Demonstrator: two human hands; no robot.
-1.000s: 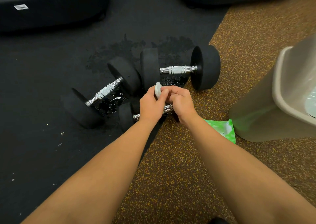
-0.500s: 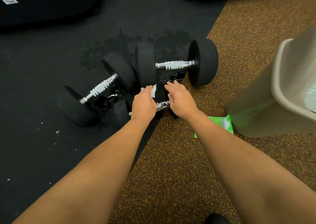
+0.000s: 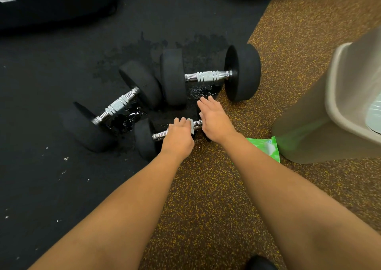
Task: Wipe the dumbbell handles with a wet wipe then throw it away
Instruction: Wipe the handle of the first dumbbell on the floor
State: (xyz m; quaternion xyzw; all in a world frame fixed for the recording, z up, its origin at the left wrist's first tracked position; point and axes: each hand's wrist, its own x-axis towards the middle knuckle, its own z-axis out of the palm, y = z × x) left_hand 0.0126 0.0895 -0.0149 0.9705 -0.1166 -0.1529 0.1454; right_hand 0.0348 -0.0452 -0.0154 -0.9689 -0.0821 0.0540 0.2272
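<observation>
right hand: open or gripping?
Open. The right hand is flat, fingers spread, over the near dumbbell's end; the left hand holds the wipe.

Three dumbbells [image 3: 210, 75] lie on the floor, with one wet wipe [image 3: 191, 126], one green wipe packet [image 3: 266, 148], one bin [image 3: 334, 112], two hands [image 3: 214, 121].

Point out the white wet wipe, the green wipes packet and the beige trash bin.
White wet wipe [image 3: 192, 125], head view: the bit showing beside the left hand's fingers.
Green wipes packet [image 3: 266, 147], head view: its printed top face.
Beige trash bin [image 3: 309, 131], head view: its outer side wall.
</observation>
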